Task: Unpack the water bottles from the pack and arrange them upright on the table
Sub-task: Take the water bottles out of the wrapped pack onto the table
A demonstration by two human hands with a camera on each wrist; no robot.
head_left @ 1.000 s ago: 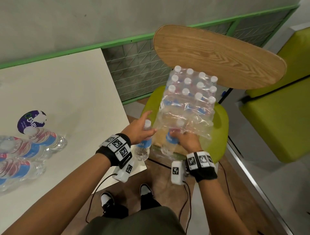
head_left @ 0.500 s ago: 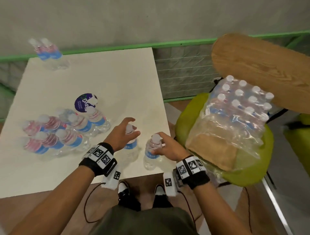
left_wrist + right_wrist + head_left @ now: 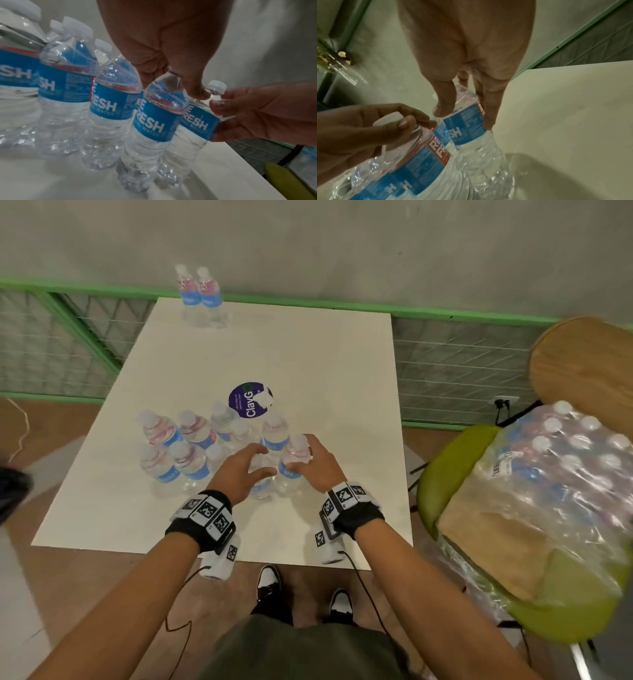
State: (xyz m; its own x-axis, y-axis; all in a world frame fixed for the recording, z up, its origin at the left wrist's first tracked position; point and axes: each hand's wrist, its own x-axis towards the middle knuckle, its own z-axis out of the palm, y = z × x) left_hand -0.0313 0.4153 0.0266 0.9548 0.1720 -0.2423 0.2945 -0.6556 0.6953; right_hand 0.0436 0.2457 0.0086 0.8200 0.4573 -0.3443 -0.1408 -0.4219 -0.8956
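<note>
White table (image 3: 325,364) has bottles clustered by the sticker (image 3: 250,399), left hand (image 3: 239,470) and right hand (image 3: 317,465) each gripping a bottle there.

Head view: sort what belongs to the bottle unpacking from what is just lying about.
Job:
left hand gripping a bottle
right hand gripping a bottle
bottles standing on the table
pack on the green chair

Lying about:
purple sticker
floor cable

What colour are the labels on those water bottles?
Blue with white lettering and a red strip on top, on each bottle label; clearest in the left wrist view.
</note>
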